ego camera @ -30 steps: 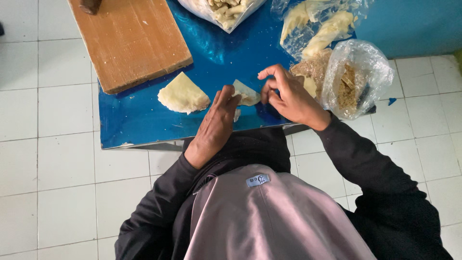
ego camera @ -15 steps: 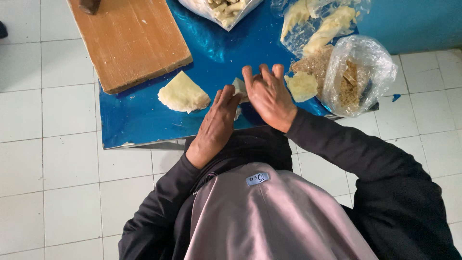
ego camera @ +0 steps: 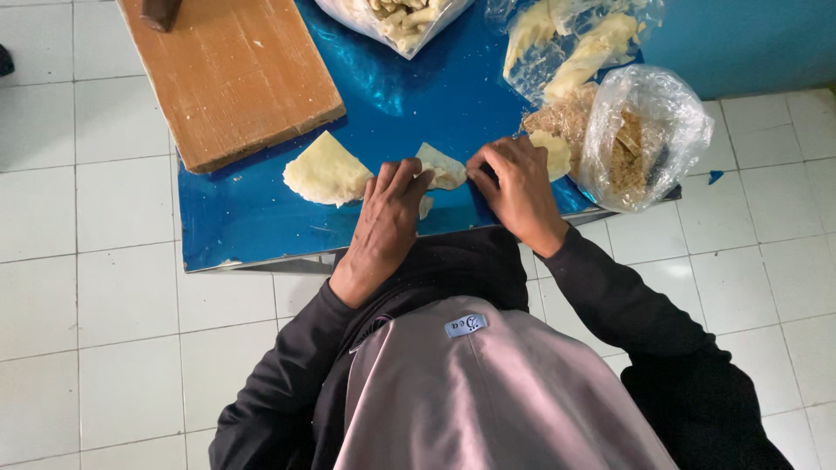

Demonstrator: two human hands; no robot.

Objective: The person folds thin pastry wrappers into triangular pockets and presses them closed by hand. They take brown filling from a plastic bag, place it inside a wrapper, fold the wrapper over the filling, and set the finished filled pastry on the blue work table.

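A pale folded dough wrapper (ego camera: 441,165) lies on the blue tabletop (ego camera: 252,218) between my hands. My left hand (ego camera: 387,213) rests palm down with its fingertips on the wrapper's left edge. My right hand (ego camera: 518,187) is curled over the wrapper's right edge and pinches it. A second pale folded piece of dough (ego camera: 324,170) lies just left of my left hand, apart from it. Part of the wrapper is hidden under my fingers.
A wooden board (ego camera: 231,74) lies at the back left of the blue top. Clear plastic bags hold crumbly brown filling (ego camera: 640,139), pale dough pieces (ego camera: 575,52) and more pieces (ego camera: 396,17). White floor tiles (ego camera: 87,305) surround the low table.
My right hand lifted off with its fingers spread, then came back down and closed on the wrapper's right edge. My left hand stayed on the wrapper.
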